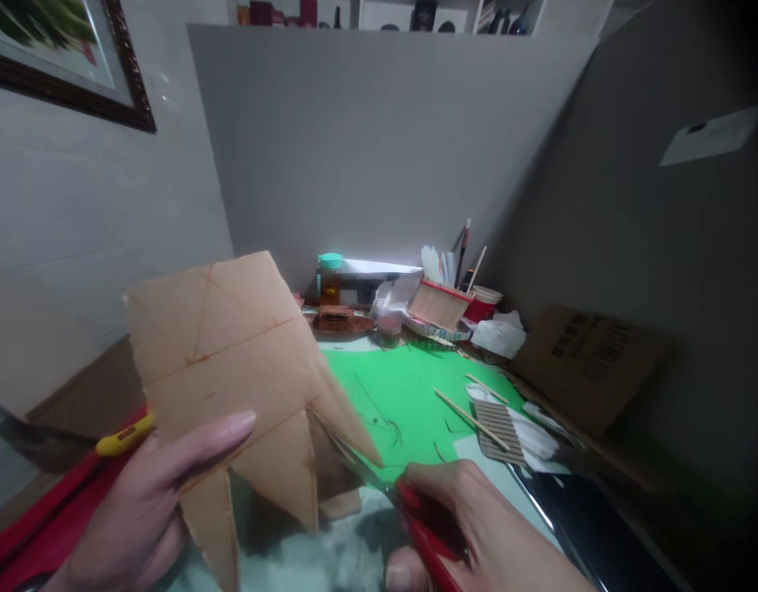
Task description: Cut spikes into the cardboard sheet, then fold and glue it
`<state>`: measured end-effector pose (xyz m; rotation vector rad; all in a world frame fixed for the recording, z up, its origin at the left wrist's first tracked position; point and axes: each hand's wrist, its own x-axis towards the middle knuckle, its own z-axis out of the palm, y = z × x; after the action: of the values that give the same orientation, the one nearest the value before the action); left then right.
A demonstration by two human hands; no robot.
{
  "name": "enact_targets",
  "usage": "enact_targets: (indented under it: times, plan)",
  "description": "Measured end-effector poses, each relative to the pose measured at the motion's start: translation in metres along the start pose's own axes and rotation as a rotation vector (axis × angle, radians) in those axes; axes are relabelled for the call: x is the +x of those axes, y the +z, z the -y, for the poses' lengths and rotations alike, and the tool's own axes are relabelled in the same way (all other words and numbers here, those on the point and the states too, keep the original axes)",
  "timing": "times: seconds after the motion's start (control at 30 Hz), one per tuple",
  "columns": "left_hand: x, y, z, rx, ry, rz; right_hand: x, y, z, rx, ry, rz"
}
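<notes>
In my left hand (150, 493) is a piece of brown cardboard (231, 337), pinched with the thumb flat on its near face. Drawn lines cross the cardboard, and its lower side is cut into pointed flaps. My right hand (471, 526) grips red-handled scissors (425, 534) at the lower right of the cardboard. Their blades reach into the gap between two flaps; the tips are partly hidden, and I cannot tell how far apart the blades are. Behind my left hand lies a red and yellow object (123, 436), partly covered.
A green sheet (397, 403) covers the table's middle. Thin wooden sticks (465, 415) and corrugated cardboard (496, 427) lie at the right, near a dark glossy device (601, 526). A teal-lidded jar (330, 279), a wooden holder (439, 304) and a red cup (482, 302) stand behind.
</notes>
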<state>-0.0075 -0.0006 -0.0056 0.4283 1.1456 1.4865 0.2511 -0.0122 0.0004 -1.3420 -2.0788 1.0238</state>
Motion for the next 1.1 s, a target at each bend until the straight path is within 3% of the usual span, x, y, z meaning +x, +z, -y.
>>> enact_targets:
  times: [0.17, 0.4, 0.53, 0.67, 0.83, 0.93, 1.1]
  plan:
    - [-0.011, 0.011, 0.004, 0.011, 0.076, 0.016, 0.005, -0.004, 0.007, 0.079, 0.170, 0.135]
    - [-0.004, 0.005, 0.004, 0.045, 0.053, -0.052, 0.002, -0.007, 0.013, 0.209, 0.200, 0.225]
    - [-0.003, 0.003, 0.006, 0.060, 0.110, -0.082, 0.002, -0.007, 0.013, 0.111, 0.211, 0.165]
    - [-0.004, 0.001, 0.007, 0.102, 0.186, -0.124, 0.002, -0.009, 0.017, 0.209, 0.254, 0.230]
    - [-0.003, -0.002, 0.007, 0.153, 0.100, -0.072, 0.003, -0.010, 0.018, 0.146, 0.259, 0.225]
    - [-0.007, 0.005, 0.009, 0.122, 0.120, -0.081, 0.003, -0.008, 0.013, 0.091, 0.273, 0.196]
    - [-0.018, 0.017, 0.019, 0.091, 0.028, -0.048, 0.000, -0.002, 0.006, 0.036, 0.166, 0.141]
